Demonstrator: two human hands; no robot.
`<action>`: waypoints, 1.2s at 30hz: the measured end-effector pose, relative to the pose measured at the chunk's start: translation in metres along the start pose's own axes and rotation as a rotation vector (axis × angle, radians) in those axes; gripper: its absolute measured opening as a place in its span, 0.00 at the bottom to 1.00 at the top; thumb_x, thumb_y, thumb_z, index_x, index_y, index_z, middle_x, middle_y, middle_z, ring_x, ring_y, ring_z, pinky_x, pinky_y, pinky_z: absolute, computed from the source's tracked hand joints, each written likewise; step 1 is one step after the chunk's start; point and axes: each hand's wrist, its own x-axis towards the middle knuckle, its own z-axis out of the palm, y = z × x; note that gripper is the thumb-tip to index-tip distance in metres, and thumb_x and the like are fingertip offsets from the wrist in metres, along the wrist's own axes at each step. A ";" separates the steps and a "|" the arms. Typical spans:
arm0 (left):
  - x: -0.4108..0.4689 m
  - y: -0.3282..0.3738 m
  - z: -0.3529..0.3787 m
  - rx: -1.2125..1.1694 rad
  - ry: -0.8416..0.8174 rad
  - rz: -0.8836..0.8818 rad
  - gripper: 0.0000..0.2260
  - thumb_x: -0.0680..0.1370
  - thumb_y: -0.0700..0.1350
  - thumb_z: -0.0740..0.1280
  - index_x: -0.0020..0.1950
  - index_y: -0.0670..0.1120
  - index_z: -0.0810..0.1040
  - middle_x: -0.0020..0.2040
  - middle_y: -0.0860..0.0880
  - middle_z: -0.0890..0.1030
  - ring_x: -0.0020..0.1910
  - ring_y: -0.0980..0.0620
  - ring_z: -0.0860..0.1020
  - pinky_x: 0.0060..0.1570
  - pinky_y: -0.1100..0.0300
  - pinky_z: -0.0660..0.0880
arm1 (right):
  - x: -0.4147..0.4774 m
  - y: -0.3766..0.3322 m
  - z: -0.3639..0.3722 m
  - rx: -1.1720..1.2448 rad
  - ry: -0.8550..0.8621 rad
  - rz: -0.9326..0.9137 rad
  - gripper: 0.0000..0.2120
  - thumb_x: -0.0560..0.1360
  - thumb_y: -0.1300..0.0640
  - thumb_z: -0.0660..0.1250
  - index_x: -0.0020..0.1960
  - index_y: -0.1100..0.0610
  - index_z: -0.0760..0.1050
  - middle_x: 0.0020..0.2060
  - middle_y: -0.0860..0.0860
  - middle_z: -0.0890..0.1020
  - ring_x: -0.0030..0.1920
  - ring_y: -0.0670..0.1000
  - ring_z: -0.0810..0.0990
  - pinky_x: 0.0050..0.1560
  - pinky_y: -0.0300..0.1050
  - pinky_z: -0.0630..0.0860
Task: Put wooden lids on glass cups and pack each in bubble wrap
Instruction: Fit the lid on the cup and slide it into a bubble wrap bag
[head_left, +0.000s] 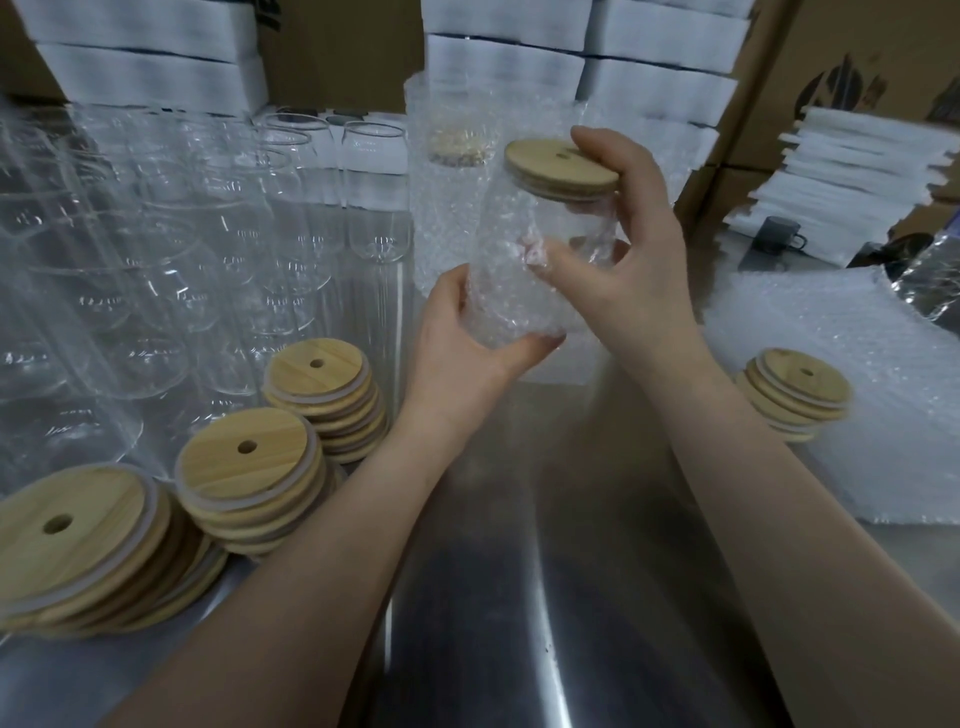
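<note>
Currently: glass cup, round wooden lid, knobbly clear bubble wrap, gripped in my left hand and right hand.

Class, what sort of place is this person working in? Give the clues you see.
Probably a warehouse packing bench: rows of identical glass cups, stacks of wooden lids, a bubble wrap pile, and the left hand and right hand holding a lidded cup, partly wrapped.
</note>
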 end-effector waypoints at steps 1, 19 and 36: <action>0.000 0.000 0.000 -0.008 0.003 0.008 0.28 0.68 0.40 0.80 0.64 0.43 0.73 0.56 0.52 0.80 0.48 0.71 0.76 0.47 0.77 0.69 | -0.001 -0.001 0.001 -0.004 -0.018 0.002 0.28 0.70 0.62 0.73 0.69 0.62 0.69 0.62 0.48 0.72 0.64 0.46 0.73 0.65 0.38 0.69; 0.003 -0.003 -0.002 -0.122 0.029 0.029 0.37 0.63 0.49 0.81 0.69 0.43 0.70 0.62 0.48 0.79 0.62 0.54 0.77 0.64 0.57 0.74 | -0.004 -0.005 0.007 0.052 -0.169 0.159 0.25 0.70 0.61 0.72 0.66 0.59 0.70 0.61 0.52 0.74 0.63 0.51 0.74 0.63 0.40 0.71; -0.001 -0.011 -0.002 -0.096 -0.075 0.120 0.37 0.65 0.56 0.77 0.65 0.56 0.58 0.63 0.59 0.67 0.59 0.74 0.71 0.56 0.75 0.68 | -0.002 -0.004 0.008 0.100 -0.127 0.222 0.26 0.68 0.55 0.71 0.65 0.53 0.72 0.60 0.46 0.74 0.54 0.43 0.76 0.54 0.35 0.73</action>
